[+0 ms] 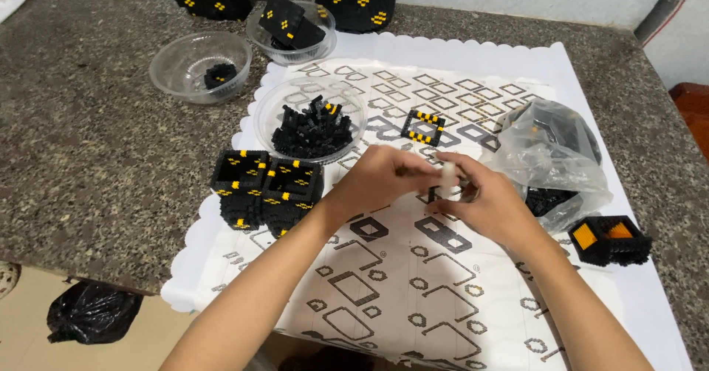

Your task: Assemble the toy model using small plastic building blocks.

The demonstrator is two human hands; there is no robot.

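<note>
Left hand (pixel 380 179) and right hand (pixel 484 205) meeting over the worktop (pixel 88 157), fingers (pixel 413 170) pinched shut on a small black brick piece (pixel 433 194), thin, mostly hidden

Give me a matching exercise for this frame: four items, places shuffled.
Items:
1. Bowl of black bricks
2. Plastic bag
3. Twin black-and-yellow cubes
4. Open box with orange inside

Places:
A. Right edge of the mat, nearest the person
B. Left of the left hand, at the mat's left edge
C. Behind the hands, on the mat
D. Just right of the right hand

Pairs: 1-C, 2-D, 3-B, 4-A
</note>
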